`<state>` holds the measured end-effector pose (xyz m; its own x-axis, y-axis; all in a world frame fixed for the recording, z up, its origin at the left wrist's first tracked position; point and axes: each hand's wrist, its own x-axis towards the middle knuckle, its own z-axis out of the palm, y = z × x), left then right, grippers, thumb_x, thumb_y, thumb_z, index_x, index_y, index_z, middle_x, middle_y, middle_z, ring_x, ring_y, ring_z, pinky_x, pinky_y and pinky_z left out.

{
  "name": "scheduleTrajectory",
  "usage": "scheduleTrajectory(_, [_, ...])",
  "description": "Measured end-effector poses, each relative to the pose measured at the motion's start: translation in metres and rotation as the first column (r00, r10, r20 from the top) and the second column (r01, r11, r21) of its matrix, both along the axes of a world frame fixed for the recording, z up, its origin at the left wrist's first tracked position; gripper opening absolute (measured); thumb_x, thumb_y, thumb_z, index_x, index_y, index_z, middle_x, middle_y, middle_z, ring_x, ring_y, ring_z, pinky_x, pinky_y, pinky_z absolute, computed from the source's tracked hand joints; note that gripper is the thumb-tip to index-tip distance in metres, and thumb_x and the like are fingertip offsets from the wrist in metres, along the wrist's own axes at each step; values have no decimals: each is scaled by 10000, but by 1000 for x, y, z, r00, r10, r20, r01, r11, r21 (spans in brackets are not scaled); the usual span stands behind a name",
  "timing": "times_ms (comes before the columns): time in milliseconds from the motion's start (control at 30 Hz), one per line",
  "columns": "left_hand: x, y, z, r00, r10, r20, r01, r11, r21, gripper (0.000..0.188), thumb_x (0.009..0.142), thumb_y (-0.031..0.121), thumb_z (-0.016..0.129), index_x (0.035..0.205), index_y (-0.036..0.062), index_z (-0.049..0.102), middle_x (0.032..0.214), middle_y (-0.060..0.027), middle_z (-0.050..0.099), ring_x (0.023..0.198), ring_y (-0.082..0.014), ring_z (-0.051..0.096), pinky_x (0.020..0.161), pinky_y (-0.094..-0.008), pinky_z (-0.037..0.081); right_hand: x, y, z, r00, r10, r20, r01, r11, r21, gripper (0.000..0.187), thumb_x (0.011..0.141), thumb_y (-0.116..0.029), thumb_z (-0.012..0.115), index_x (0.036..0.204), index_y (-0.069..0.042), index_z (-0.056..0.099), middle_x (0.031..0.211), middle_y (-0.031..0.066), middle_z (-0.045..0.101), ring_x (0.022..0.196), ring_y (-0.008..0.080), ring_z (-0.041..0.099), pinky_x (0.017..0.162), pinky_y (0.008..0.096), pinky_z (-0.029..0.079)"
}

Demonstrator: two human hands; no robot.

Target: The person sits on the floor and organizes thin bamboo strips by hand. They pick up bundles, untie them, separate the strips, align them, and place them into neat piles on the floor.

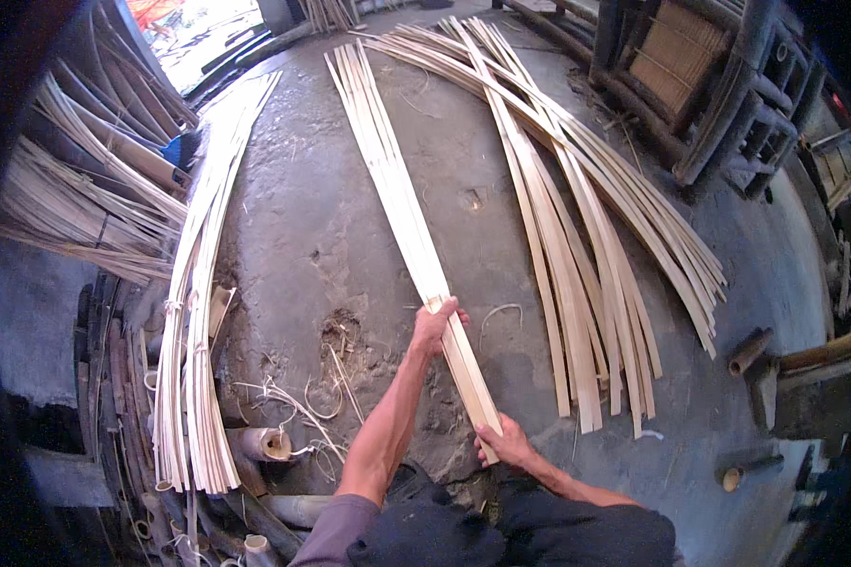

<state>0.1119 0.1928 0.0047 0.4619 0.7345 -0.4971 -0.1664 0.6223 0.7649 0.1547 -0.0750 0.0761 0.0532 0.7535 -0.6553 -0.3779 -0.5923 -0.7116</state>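
My left hand [435,328] and right hand [506,442] grip the pale strip bundle [401,208] running far across the middle floor [293,217]; its far ends, perhaps untied, could splay if my hold slackens.

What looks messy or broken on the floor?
Thin, curly, pale bamboo scraps lie scattered on the grey floor left of the person's left hand, messy compared with the long, flat, pale bamboo strips bunched in it. Near them, a dark, rough patch breaks the smoother floor, so it might be damaged.
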Motion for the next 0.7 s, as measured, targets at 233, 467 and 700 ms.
scheduleTrajectory(233, [14,9,-7,898,-19,-439,243,855,458,448,907,272,617,1198,-39,479,917,-166,648,911,-259,653,791,-358,525,43,4,-24,1000,3,-20,-3,1000,29,338,950,-294,570,1146,-39,464,772,71,583,588,146,601,503,307,546])
scheduleTrajectory(467, [-66,-126,50,823,-150,-547,428,797,426,488,918,265,577,1294,-14,439,1069,-158,622,1002,-230,612,868,-350,484,87,-23,-25,306,-65,950,-331,928,170,385,886,-223,613,1190,-14,502,1023,196,565,945,355,575,864,426,466])
scheduleTrajectory(700, [-104,-213,182,667,-557,-494,720,651,238,313,928,140,565,1207,-1,549,1046,-116,635,980,-197,608,863,-326,478,100,-11,-52,249,53,967,-356,934,40,450,831,-191,668,1213,-18,505,1086,214,562,1002,398,565,845,441,466])
